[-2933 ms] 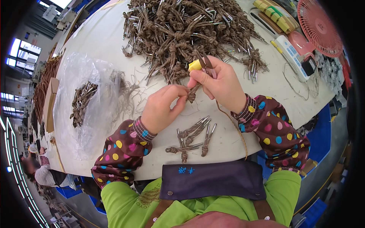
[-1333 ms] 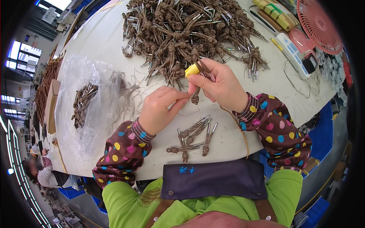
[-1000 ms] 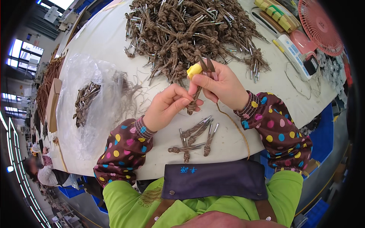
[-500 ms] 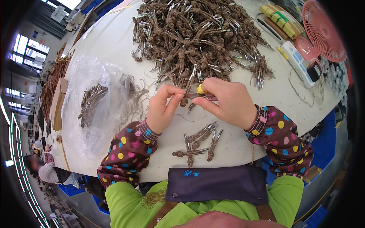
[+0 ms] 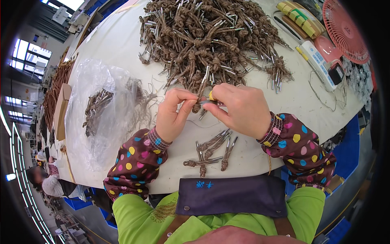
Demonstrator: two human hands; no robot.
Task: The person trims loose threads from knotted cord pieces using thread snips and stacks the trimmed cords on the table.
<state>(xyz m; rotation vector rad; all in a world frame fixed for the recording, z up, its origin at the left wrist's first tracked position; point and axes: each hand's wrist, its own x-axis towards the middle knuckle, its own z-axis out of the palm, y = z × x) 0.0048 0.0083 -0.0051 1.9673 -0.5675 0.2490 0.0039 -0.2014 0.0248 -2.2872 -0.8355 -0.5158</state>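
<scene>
My left hand (image 5: 172, 116) pinches a brown knotted cord (image 5: 196, 108) with metal tips between thumb and forefinger. My right hand (image 5: 248, 112) is closed around a small metal-bladed cutting tool (image 5: 206, 102), its blade lying against the cord near the knot; most of its handle is hidden by the fingers. Something yellow (image 5: 211, 96) shows at the right forefinger. Just beyond both hands rises a big pile of similar knotted cords (image 5: 211, 40). Closer to me, several finished-looking cords (image 5: 209, 152) with silvery ends lie in a loose group on the white table (image 5: 248, 162).
Left of my hands lies a clear plastic bag (image 5: 101, 150) with cords (image 5: 96, 107) and loose thread scraps (image 5: 142, 107) around it. A cardboard piece (image 5: 63, 112) stands at the left edge. At the far right are a pink fan (image 5: 345, 30), a power strip (image 5: 319, 65) and a yellow-wrapped bundle (image 5: 302, 18).
My right hand has shifted slightly left, bringing the blade closer in to the cord. The left hand keeps its pinch nearly in place.
</scene>
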